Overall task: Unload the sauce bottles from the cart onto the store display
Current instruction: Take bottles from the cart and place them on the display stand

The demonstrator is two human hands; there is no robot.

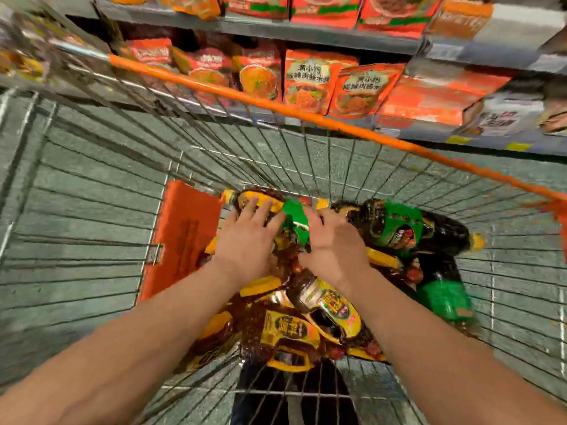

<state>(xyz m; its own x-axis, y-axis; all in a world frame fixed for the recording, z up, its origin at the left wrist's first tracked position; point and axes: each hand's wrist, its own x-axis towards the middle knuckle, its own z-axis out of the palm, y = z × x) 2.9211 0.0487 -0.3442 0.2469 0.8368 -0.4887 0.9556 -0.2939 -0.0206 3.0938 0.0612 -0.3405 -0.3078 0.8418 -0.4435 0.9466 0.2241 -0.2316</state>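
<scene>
My two hands point(245, 240) point(334, 243); one cart point(276, 105); two green-labelled bottles point(399, 228) point(445, 299); yellow-labelled bottles: count unclear.

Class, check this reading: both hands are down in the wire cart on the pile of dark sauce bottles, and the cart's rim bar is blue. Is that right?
One detail is wrong. The rim bar of the cart is orange, not blue, as the head view shows. The rest stands: the left hand and right hand are both down in the cart on the pile of dark sauce bottles.

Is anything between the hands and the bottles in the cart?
No. The left hand and right hand already rest on the top bottle of the pile; nothing visible covers it inside the cart.
</scene>
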